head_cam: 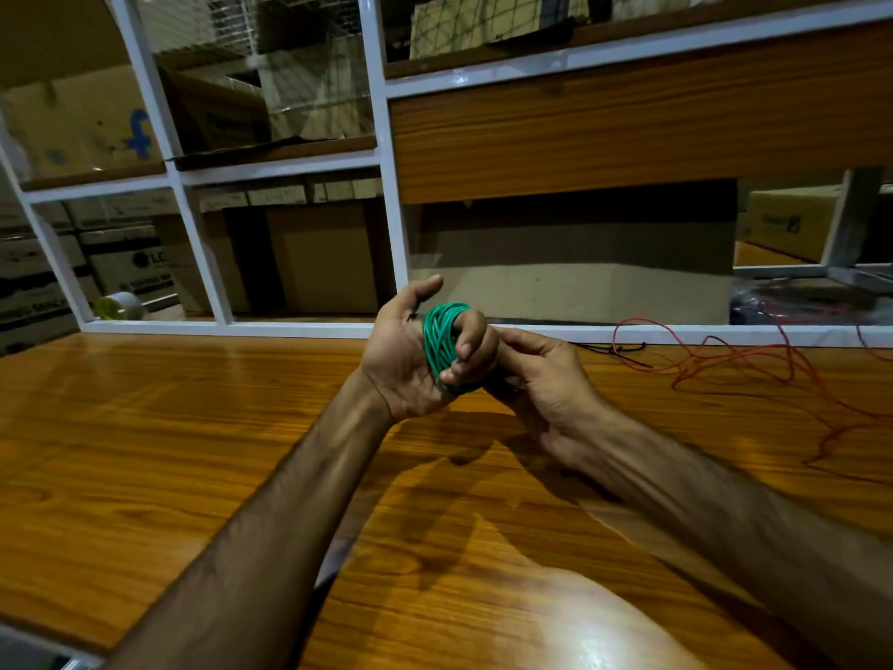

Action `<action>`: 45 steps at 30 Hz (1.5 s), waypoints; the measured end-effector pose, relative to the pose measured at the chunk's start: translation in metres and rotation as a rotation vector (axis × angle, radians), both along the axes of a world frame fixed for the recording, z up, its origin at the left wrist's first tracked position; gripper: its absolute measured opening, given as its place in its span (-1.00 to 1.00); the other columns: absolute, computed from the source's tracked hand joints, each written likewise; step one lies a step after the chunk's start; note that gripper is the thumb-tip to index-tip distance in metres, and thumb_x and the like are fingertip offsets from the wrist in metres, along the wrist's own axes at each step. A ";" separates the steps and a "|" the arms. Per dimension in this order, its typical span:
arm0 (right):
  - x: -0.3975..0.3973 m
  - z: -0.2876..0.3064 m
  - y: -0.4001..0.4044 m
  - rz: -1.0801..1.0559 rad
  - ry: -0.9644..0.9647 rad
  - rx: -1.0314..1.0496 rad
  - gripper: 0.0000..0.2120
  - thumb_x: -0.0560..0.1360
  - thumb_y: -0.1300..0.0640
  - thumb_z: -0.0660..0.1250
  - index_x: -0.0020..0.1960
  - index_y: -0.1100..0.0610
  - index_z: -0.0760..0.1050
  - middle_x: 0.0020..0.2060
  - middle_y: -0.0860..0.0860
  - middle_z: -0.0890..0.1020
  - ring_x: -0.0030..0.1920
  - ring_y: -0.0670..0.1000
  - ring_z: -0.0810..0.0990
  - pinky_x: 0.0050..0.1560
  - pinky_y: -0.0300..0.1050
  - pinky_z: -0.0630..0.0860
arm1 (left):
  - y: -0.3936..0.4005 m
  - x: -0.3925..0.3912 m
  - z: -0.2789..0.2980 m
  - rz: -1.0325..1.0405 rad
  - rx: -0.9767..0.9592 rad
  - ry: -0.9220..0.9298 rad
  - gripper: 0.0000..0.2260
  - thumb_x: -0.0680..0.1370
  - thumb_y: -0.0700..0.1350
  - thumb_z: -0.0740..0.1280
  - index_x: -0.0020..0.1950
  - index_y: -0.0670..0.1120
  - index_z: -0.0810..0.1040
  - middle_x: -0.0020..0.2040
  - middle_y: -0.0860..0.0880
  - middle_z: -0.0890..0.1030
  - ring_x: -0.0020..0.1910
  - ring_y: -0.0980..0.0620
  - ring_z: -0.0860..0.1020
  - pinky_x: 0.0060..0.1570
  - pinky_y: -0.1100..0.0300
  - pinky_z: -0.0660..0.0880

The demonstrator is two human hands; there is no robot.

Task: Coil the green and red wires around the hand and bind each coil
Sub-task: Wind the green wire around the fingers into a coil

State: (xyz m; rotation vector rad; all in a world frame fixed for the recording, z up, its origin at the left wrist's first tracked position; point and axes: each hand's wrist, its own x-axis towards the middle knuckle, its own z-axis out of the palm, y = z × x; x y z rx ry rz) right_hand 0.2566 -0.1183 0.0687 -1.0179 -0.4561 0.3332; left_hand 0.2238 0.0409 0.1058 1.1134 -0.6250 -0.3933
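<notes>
Your left hand (410, 353) makes the grip at the centre of the frame: its fingers are curled inward with the green wire (442, 343) coiled many times around them, so the coil sits as a tight band between the palm and the bent fingertips. The thumb stands free and points up toward the top of the frame. Your right hand (541, 374) sits just to the right of it, touching the coiled fingers from behind, with its index finger and thumb stretched toward the coil; what they pinch there is hidden, so you cannot tell whether they hold a wire end. Both forearms run in from the bottom edge and meet above the wooden surface (193, 427), with the hands raised off it.

The red wire (754, 360) lies loose in tangled loops on the surface at the right of the frame, well apart from both hands. A thin dark wire (623, 350) lies near its left end, by the white frame (386, 186) of the glass partition.

For writing, you have little to read. Behind the glass at the left, 1 carton (130, 263) shows the letters "LG" beside a round logo, with smaller print below it too blurred to read. Another carton (77, 123) at the upper left carries a blue mark like the letter "f". At the right, a yellow box (787, 220) bears dark print that cannot be made out. A pale roll of tape (118, 307) stands behind the glass at the lower left.
</notes>
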 end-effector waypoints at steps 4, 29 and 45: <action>0.001 0.002 0.001 0.018 0.034 0.049 -0.87 0.58 0.33 0.33 0.05 0.28 0.64 -0.20 0.15 0.72 -0.19 0.07 0.73 0.00 -0.03 0.69 | -0.001 0.004 -0.003 0.022 -0.007 -0.004 -0.27 0.69 0.08 -0.22 -0.19 -0.28 0.63 -0.32 -0.15 0.52 -0.39 0.00 0.47 -0.34 0.15 0.22; -0.003 -0.006 -0.005 -0.057 -0.106 -0.042 -0.88 0.56 0.20 0.41 0.07 0.20 0.66 -0.11 0.07 0.74 0.07 0.14 0.72 0.11 0.06 0.64 | 0.007 0.004 -0.005 -0.078 -0.067 0.164 -0.35 0.72 0.15 0.07 -0.01 -0.36 0.72 -0.20 -0.26 0.69 -0.32 -0.09 0.65 -0.34 0.24 0.58; -0.008 -0.003 0.000 -0.124 -0.033 0.062 -0.86 0.57 0.35 0.35 -0.12 0.17 0.59 -0.37 -0.07 0.67 -0.37 -0.18 0.64 -0.27 -0.29 0.59 | -0.001 -0.002 -0.007 0.024 -0.134 0.248 -0.45 0.72 0.10 0.16 0.08 -0.37 0.70 -0.04 -0.27 0.72 -0.07 -0.15 0.73 0.00 0.17 0.68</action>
